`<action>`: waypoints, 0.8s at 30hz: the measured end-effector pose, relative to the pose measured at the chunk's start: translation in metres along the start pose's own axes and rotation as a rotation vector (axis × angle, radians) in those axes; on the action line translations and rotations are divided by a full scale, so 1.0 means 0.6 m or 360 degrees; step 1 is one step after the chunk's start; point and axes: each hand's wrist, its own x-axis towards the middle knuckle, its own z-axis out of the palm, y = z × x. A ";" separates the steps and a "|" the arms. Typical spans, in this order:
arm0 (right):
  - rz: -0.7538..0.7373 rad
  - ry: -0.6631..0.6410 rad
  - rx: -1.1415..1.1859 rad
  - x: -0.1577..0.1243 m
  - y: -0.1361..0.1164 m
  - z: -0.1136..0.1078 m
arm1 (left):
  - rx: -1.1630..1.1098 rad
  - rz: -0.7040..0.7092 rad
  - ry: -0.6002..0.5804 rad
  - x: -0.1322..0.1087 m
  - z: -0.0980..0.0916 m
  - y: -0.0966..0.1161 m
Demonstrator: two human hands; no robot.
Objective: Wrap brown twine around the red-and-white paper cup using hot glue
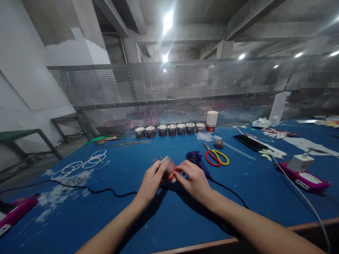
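A small paper cup [168, 168], red near one end and wrapped in grey cord over much of its side, is tilted above the blue table. My left hand [151, 181] grips it, thumb on the near side. On the cup's red part, the thumb and fingertips of my right hand [195, 179] are pinched together; whether a strand of cord lies between them is too small to tell. Just beyond my right hand lies a blue hot glue gun [197, 159]. Scissors [215, 157] with red and yellow handles and a ball of grey cord [218, 144] are farther right.
Several grey-wrapped cups [172, 130] line the table's back, beside a stack of paper cups [212, 121]. White rings [94, 159] lie left. A phone [250, 143] and a magenta power strip [304, 178] are right. Black cable [106, 190] crosses the table [169, 225].
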 end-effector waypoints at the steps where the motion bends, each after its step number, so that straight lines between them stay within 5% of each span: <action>1: -0.0038 0.0001 -0.0074 -0.001 0.001 0.001 | 0.0020 0.0015 -0.0017 -0.001 0.000 0.000; 6: -0.0206 -0.0044 -0.0340 -0.004 0.004 0.004 | 0.0016 0.0050 -0.0109 -0.002 -0.001 -0.010; 11: -0.0099 -0.0057 -0.0276 -0.001 0.010 0.001 | -0.0052 0.0036 -0.0084 -0.002 -0.002 -0.008; 19: 0.0124 0.0327 0.0105 0.022 0.003 -0.045 | -0.0115 -0.0010 0.0106 0.010 -0.015 -0.008; 24: 0.0042 0.0435 0.0167 0.023 -0.005 -0.063 | -0.0036 0.0050 0.0190 0.027 -0.025 -0.026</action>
